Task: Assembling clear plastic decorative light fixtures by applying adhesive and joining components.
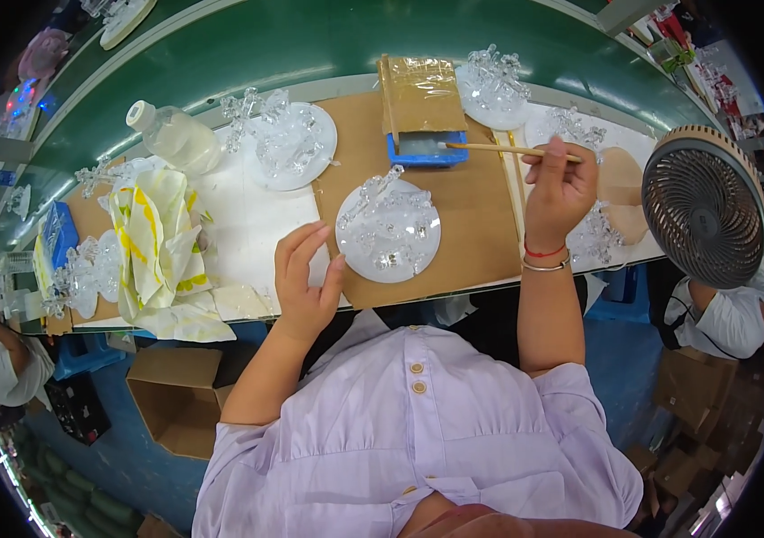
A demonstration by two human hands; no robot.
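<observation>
My right hand (563, 193) is closed round a thin wooden-handled brush (503, 149), held almost level. The brush's tip reaches the opening of a small blue box (431, 160). A taped cardboard flap (418, 94) covers the far part of that box. Before me, on a cardboard sheet (476, 229), lies a round white plate (431, 260) carrying clear, shiny plastic branch-like pieces (386, 220). My left hand (304, 285) hovers at the plate's left side, fingers apart and holding nothing. Whether its fingertips touch the plate I cannot tell.
Another plate (319, 161) with clear pieces is at left, near a capped bottle (176, 139) and crumpled yellow-white wrapping (158, 242). A third plate (494, 112) lies beyond the box. A black fan (705, 206) stands at right. An open carton (176, 394) sits below the table.
</observation>
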